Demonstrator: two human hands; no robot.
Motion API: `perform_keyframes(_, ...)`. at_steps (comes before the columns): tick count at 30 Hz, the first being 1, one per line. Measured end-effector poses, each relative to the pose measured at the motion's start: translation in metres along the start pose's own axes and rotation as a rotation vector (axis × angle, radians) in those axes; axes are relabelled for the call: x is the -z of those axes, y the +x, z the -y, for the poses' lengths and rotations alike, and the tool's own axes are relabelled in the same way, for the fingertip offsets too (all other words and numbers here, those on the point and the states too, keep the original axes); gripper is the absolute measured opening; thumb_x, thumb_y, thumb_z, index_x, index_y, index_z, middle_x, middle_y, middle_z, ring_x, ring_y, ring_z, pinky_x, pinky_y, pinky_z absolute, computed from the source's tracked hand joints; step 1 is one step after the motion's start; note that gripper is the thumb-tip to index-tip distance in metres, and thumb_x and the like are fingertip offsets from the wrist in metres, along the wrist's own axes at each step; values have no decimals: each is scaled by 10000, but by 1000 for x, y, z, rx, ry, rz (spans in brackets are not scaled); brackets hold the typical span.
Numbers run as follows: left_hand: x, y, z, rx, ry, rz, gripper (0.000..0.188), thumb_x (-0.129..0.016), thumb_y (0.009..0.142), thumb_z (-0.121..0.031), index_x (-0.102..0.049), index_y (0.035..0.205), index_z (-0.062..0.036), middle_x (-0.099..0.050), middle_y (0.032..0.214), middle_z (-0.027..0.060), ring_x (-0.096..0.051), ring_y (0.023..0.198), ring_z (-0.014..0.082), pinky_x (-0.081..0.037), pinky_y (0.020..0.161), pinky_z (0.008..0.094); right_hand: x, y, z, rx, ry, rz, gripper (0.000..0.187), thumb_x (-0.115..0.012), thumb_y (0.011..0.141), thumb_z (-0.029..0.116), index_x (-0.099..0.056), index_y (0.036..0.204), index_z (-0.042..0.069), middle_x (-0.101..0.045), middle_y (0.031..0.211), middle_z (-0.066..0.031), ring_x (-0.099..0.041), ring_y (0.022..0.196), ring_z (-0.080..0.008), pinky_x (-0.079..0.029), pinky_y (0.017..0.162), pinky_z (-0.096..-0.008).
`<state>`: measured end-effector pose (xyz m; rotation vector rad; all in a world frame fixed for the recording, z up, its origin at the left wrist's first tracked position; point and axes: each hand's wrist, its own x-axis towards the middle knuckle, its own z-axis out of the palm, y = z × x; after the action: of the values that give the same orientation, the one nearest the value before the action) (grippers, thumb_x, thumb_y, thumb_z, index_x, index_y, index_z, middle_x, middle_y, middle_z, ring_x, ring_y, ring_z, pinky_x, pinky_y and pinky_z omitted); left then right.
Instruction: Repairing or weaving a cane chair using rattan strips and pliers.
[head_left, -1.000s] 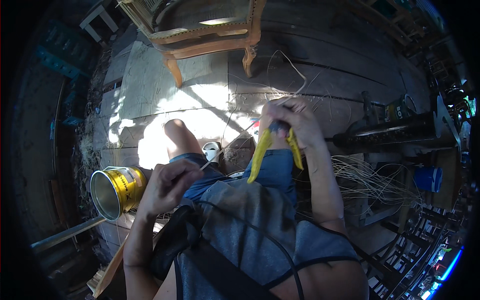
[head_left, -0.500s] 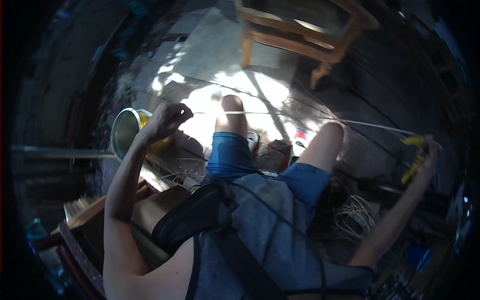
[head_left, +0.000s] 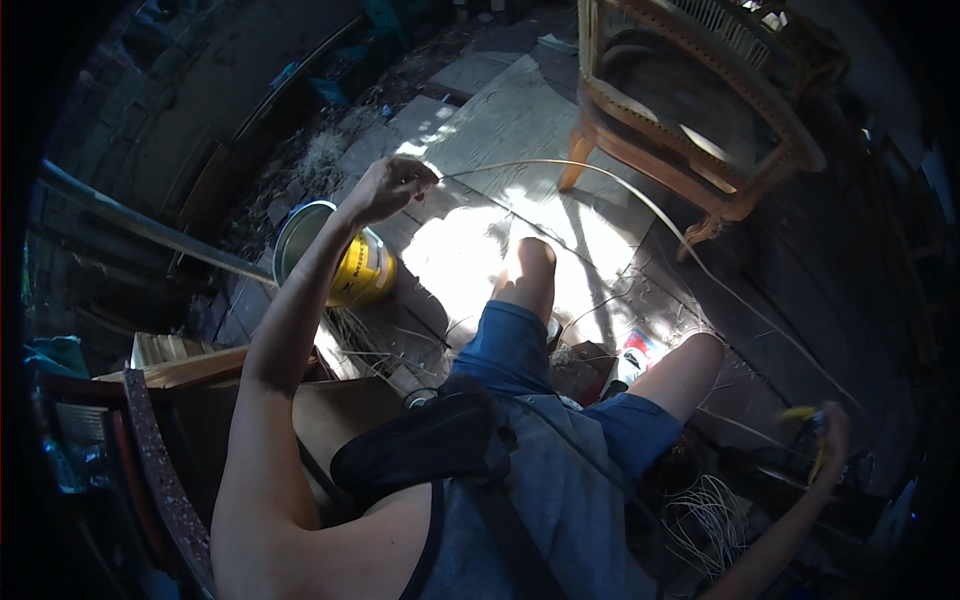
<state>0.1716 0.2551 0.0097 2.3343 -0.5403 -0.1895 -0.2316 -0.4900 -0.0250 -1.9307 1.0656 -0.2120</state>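
My left hand (head_left: 395, 190), raised over the floor at the upper left, is closed in a pinch on one end of a long pale cane strand (head_left: 640, 190). From there the strand arches in front of my knees and down toward the right. My right hand (head_left: 836, 430), far out at the right, is closed around a yellow-handled tool (head_left: 800, 412), blurred and partly hidden by the fingers. The strand reaches close to this hand; whether the fingers also grip it is unclear. A loose bundle of similar strands (head_left: 708, 520) lies below, left of my right forearm.
A wooden chair frame (head_left: 650, 135) with holes along its seat rail stands ahead to the right. Beside my left forearm is a yellow bucket (head_left: 365, 272), and a pole (head_left: 150, 218) extends left from near it. A wooden box (head_left: 210, 370) sits at my left.
The strand has gone from nearly straight to a wide arch. My left hand has moved up and right, my right hand lower. The view has shifted, showing more of the chair.
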Motion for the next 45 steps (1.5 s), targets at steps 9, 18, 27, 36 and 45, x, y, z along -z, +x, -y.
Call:
perform_keyframes(9,-39,-4,-215,-664,507,335,87,-615,806,-105,-689,835,-68,-664,738,84,-639,648,233,-480,575,361,-259,-195,247,600,-196,755,598,-636,876,222,-380,1389,54,-576,652,-56,-539,571,-120,-441,565,-284)
perform_keyframes(18,-129,7,-233,-457,-352,83,404,-634,882,-285,-556,1208,-59,-663,944,78,-612,844,138,-489,756,266,-267,-179,225,157,938,751,261,-587,922,249,-678,911,5,-607,688,-14,-499,460,-49,-423,437,-202)
perform_keyframes(27,-177,-21,-186,-242,-399,694,265,-576,929,-220,-652,1047,5,-669,778,54,-627,680,97,-508,601,233,-182,-130,188,217,1042,112,270,-558,922,240,-626,1039,7,-579,709,-6,-489,463,-39,-370,416,-156)
perform_keyframes(36,-195,-20,-236,-201,-409,732,253,-571,924,-197,-663,1000,26,-654,794,93,-595,660,96,-497,612,242,-239,-188,169,76,860,729,393,-599,901,194,-523,1225,-14,-586,705,-19,-456,427,-32,-369,373,-171)
perform_keyframes(45,-187,-23,-224,-186,-570,790,229,-576,923,-180,-669,956,27,-621,730,44,-529,644,66,-435,570,224,-218,-176,171,161,801,529,216,-610,901,159,-622,1004,-31,-599,687,-49,-494,423,-46,-365,364,-158)
